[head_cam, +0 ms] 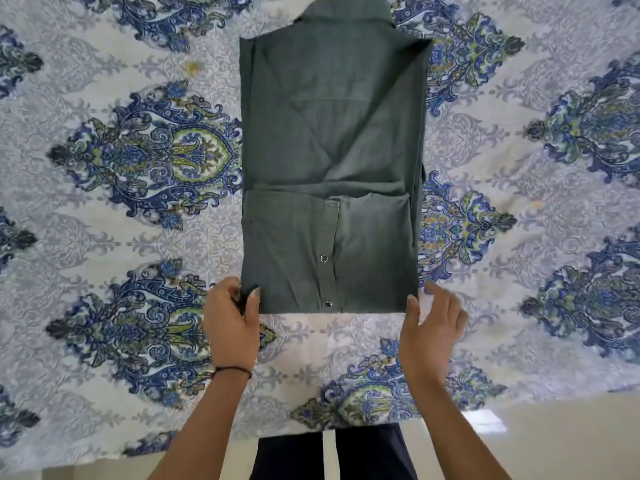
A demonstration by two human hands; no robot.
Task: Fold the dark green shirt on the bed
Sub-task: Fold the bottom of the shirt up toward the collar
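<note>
Bedspread patterned in blue, green and white covers the bed, and a dark green shirt lies flat on it, straight ahead of the person. The shirt forms a long narrow rectangle. Its long axis runs directly away from the body, with the collar at the far end. The sides are folded in, and the bottom part is turned up over the body of the shirt, so two metal snaps on its front strip show on top. The near edge is a straight fold lying across, just in front of both hands.

The left hand grips the near left corner: the thumb lies on top of the cloth and the fingers curl round the edge beneath it. A thin dark band circles that wrist. The right hand is at the near right corner with fingers spread and fairly straight. Its thumb tip touches the corner, but it has no hold on the cloth. This hand is slightly blurred.

Both hands sit about equally near, one at each corner. The next fold likely means lifting this near edge and carrying it away towards the collar, once the right hand has taken its corner.
</note>
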